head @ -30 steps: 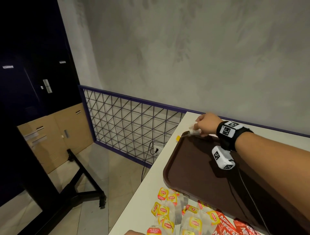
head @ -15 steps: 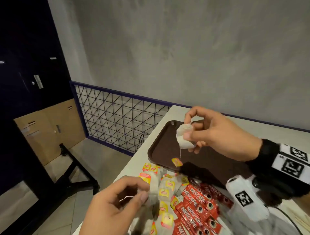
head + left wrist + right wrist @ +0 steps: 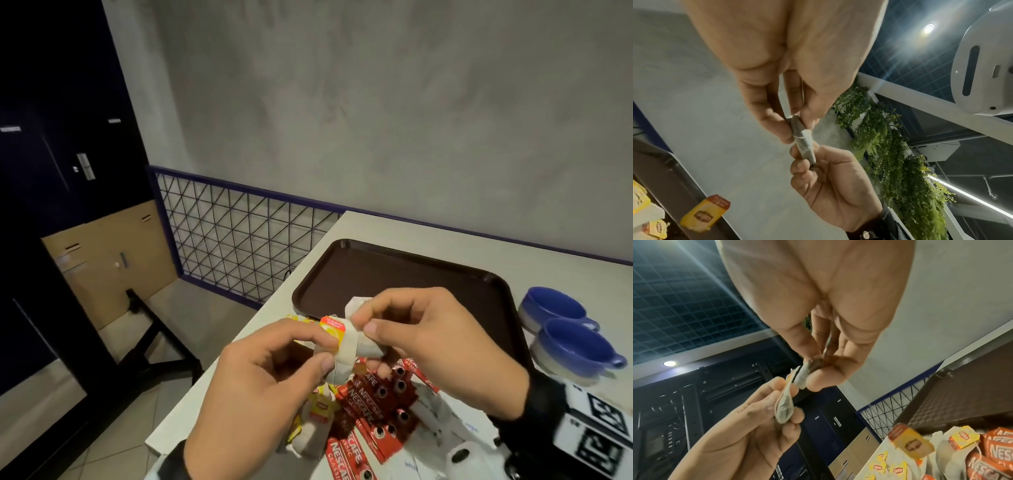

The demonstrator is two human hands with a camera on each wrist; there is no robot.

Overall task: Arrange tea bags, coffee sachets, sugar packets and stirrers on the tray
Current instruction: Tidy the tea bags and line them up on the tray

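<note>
Two hands [image 3: 260, 387] [image 3: 442, 346] pinch tea bags [image 3: 346, 349] above the sachet pile [image 3: 370, 407] | fingers clenched on bags | brown tray [image 3: 394, 277] just behind pile | blue cups [image 3: 568, 329] beside tray on table [image 3: 411, 229]

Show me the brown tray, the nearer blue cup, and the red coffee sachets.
brown tray [image 3: 394, 274], head view, bare floor near its far edge.
nearer blue cup [image 3: 579, 346], head view, its inner bowl.
red coffee sachets [image 3: 363, 404], head view, middle of the pile.
</note>
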